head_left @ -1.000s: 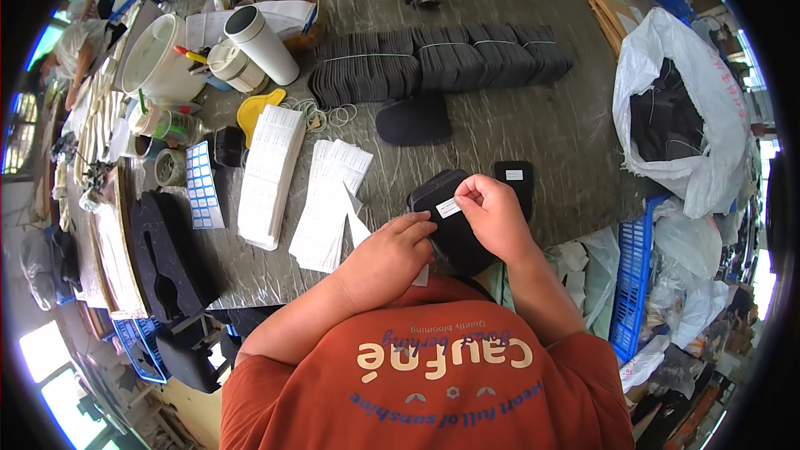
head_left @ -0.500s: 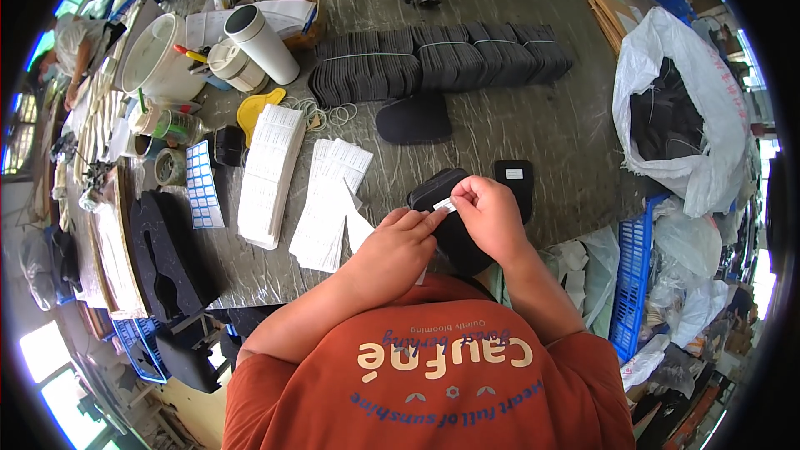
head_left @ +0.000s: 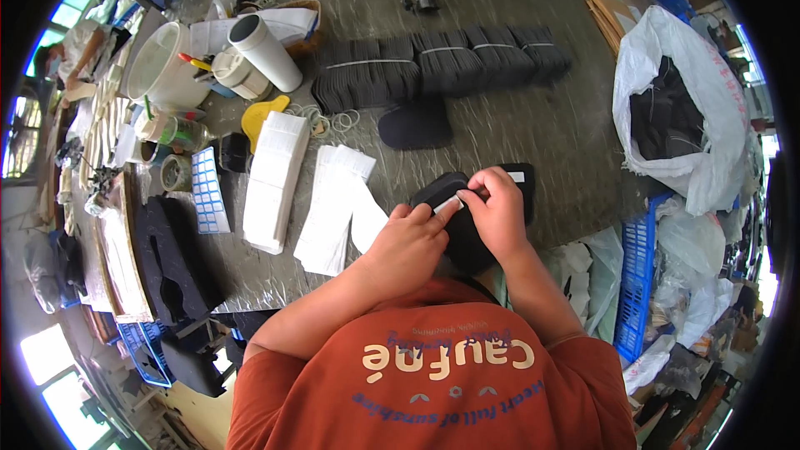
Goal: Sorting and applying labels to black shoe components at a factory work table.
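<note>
White sticker label [head_left: 445,204], small and flimsy, sits pinched by its edges between my left hand [head_left: 414,237] and right hand [head_left: 498,212] fingertips, pressed onto a soft black insole [head_left: 454,229] over the grey table [head_left: 533,129]. Label sheets [head_left: 333,204] lie just left.

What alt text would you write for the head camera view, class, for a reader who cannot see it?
Both hands, left hand and right hand, press a small white label onto a black pouch on a grey table. Stacks of white labels lie to the left.
</note>
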Demonstrator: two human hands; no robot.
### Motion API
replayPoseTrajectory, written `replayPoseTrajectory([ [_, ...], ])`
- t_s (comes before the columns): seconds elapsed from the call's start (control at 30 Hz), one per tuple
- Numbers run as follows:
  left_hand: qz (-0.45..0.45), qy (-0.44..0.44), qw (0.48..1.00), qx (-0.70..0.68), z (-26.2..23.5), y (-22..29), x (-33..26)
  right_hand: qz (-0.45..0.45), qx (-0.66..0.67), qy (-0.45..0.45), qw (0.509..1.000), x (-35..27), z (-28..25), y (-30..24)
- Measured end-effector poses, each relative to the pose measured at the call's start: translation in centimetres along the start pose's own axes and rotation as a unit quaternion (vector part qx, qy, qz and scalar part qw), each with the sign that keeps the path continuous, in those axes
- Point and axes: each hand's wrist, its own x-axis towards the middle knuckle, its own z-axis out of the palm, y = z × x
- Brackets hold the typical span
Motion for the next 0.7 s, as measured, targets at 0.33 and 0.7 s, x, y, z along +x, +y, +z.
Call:
replayPoseTrajectory([
  [0.33,-0.025,0.027,0.991,-0.13,0.2,-0.7,-1.7,0.184,0.031,-0.007,0.982,1.8,-6.0,7.1],
  [0.7,-0.235,0.078,0.841,-0.481,-3.4,-0.9,-1.2,-0.006,0.238,-0.192,0.952,-2.3,-1.2,-4.5],
])
